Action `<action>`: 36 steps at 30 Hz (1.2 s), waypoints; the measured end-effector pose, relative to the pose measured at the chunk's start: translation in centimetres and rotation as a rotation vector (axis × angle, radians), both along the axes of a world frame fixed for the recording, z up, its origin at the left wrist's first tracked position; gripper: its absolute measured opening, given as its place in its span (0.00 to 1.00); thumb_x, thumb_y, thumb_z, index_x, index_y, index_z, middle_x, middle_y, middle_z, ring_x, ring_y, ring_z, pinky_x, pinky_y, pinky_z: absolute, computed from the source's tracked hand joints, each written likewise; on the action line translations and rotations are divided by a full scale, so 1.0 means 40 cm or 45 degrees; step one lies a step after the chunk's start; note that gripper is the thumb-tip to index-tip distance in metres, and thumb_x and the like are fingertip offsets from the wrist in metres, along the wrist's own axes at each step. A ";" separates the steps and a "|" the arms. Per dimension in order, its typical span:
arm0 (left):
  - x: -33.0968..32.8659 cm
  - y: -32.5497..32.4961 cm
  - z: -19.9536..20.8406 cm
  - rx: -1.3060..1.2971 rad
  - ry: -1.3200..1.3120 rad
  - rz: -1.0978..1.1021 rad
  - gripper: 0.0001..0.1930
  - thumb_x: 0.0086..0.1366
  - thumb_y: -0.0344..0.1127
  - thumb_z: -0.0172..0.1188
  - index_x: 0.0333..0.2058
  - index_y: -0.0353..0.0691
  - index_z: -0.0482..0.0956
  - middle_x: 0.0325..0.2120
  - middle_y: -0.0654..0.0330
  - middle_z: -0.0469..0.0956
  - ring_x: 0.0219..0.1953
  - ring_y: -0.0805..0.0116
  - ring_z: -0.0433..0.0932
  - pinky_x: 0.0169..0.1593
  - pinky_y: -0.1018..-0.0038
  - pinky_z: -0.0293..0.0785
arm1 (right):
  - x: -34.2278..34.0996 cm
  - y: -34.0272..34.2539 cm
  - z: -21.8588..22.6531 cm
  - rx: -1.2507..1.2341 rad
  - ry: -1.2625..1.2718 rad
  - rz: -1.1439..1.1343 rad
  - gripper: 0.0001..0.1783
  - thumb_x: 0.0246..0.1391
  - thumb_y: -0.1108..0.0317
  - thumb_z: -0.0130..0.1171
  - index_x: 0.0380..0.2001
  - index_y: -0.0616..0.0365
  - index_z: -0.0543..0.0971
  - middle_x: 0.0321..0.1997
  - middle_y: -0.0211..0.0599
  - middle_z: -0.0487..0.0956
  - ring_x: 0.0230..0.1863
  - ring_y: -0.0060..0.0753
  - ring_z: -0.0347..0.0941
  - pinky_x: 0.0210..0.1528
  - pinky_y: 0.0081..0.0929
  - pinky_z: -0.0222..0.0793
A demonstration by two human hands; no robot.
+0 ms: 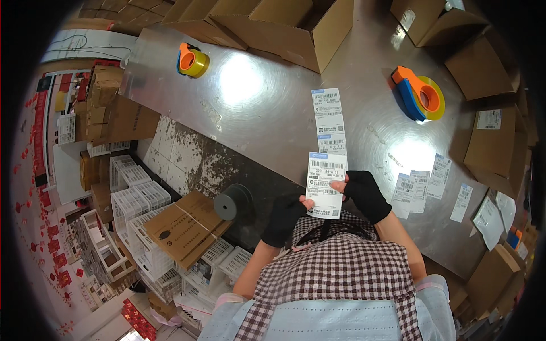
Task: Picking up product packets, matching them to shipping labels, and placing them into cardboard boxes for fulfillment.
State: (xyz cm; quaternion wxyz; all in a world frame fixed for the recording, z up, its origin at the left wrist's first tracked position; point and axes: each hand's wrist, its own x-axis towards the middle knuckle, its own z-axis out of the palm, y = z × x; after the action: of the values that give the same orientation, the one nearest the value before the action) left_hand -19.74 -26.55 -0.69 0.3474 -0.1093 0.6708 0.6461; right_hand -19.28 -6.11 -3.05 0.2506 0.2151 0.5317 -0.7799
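A white printed shipping label is held up in front of me at the table's near edge. My left hand, in a black fingerless glove, pinches its lower left side. With the thumb laid on its face, my right hand, gloved the same way, grips the label's right edge. Just beyond it, a strip of similar labels lies flat on the metal table. More loose labels are spread on the table to the right of my right hand, some overlapping.
Two tape dispensers, one at right and one at far left, rest on the table. An open cardboard box stands at the back; more boxes line the right. White plastic crates, flattened cardboard and a grey round-topped object are at lower left.
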 end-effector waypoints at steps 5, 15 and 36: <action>0.000 -0.028 0.000 -0.028 -0.055 -0.166 0.10 0.61 0.34 0.52 0.33 0.31 0.76 0.29 0.63 0.76 0.31 0.79 0.70 0.37 0.79 0.67 | 0.025 -0.009 0.002 -0.024 -0.056 0.035 0.15 0.46 0.64 0.60 0.31 0.68 0.77 0.26 0.37 0.77 0.25 0.21 0.70 0.27 0.17 0.64; 0.020 -0.036 -0.029 0.164 -0.060 -0.097 0.17 0.64 0.42 0.47 0.34 0.31 0.75 0.30 0.61 0.76 0.33 0.77 0.71 0.38 0.78 0.67 | 0.037 -0.019 -0.002 -0.005 -0.076 0.021 0.20 0.47 0.62 0.59 0.36 0.72 0.75 0.31 0.44 0.78 0.30 0.28 0.73 0.30 0.21 0.68; 0.004 -0.023 0.007 0.026 0.021 -0.223 0.15 0.62 0.38 0.49 0.41 0.32 0.73 0.35 0.58 0.77 0.36 0.74 0.73 0.39 0.76 0.68 | 0.036 -0.032 0.019 -0.043 -0.010 0.058 0.17 0.47 0.64 0.59 0.37 0.67 0.76 0.32 0.40 0.78 0.30 0.25 0.72 0.30 0.20 0.67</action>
State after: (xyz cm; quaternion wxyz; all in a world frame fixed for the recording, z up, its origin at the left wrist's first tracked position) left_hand -19.56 -27.46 -0.43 0.3982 -0.0415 0.6741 0.6208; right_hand -17.84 -7.41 -2.27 0.2738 0.2018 0.5223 -0.7820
